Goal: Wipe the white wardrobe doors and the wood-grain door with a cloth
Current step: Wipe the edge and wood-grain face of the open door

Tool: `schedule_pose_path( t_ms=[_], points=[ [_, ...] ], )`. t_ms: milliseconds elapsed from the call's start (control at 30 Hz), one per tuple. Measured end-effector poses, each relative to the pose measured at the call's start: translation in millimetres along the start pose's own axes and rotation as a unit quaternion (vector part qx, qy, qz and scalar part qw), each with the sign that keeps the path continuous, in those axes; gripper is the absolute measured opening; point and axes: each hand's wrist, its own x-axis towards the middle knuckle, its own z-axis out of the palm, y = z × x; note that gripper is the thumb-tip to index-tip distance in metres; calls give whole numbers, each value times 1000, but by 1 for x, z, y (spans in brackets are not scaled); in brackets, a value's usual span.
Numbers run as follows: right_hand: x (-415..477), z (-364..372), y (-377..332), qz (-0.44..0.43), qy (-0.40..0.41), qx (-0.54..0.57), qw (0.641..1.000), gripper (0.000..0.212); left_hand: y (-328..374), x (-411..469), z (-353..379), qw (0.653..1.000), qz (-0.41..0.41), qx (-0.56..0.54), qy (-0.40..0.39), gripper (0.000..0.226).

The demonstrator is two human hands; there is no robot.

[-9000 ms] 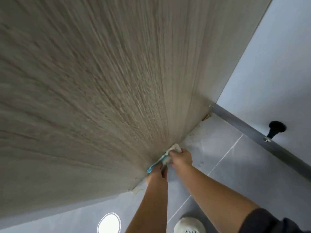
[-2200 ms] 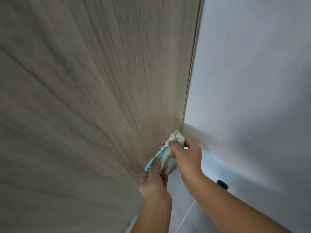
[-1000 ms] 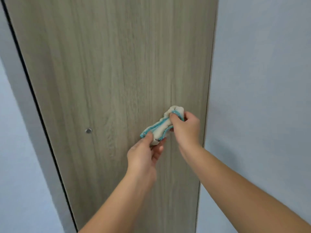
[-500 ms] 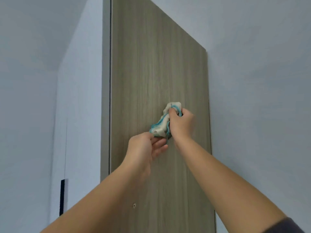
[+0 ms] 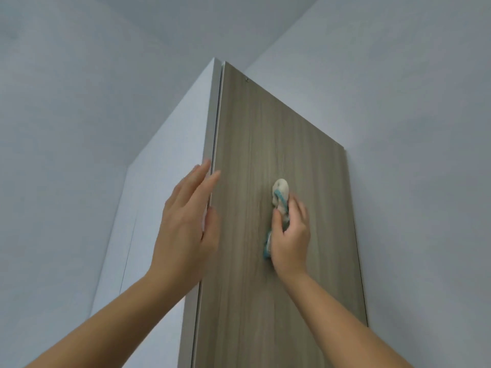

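The person is reaching up at the wood-grain door (image 5: 265, 128), and the cloth (image 5: 280, 189) (a bunched white rag with a teal edge) is pressed against the panel's upper half, roughly midway between its left edge and the wall (image 5: 411, 155) on the right. The right hand (image 5: 291, 240) holds it, fingers (image 5: 297, 208) curled round the wad so that one end pokes out above the knuckles and a teal corner hangs below the palm. The left hand (image 5: 186, 229) is flat, its fingers straight and close together, raised at the door's left edge; whether it actually rests on that edge or only hovers in front of it, I cannot tell. As for progress, I would say the wiping is on the wood-grain door and well up it, with the stretch between the cloth and the top edge yet to be reached. The surface shows no damp streaks or dust lines, so nothing marks which parts have already been gone over. The white wardrobe doors (image 5: 164, 181) run off to the left with a thin seam between panels, and they look equally unmarked: done or not, I could not say from here.
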Motion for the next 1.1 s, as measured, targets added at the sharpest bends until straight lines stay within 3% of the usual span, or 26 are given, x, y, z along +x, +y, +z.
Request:
schedule_pose_path(
  t_ms=[200,367,567,767,933,1100],
  points=[
    [106,33,-38,-74,-35,45,996,41,-13,55,13,990,-123,-37,-54,58],
    [188,71,-82,-113,-52,51,991,44,-20,68,20,989,-126,-57,-62,55],
    [224,89,-97,-196,-27,46,979,40,-27,69,22,990,-111,-74,-48,55],
    [171,74,-83,-313,-94,98,940,41,-31,68,23,985,-130,-116,-15,52],
    [75,37,-46,-315,-149,109,931,43,-28,59,22,977,-155,-145,28,49],
    [-16,0,-20,-320,-216,93,918,45,-15,24,17,964,-187,-190,15,49]
  ],
)
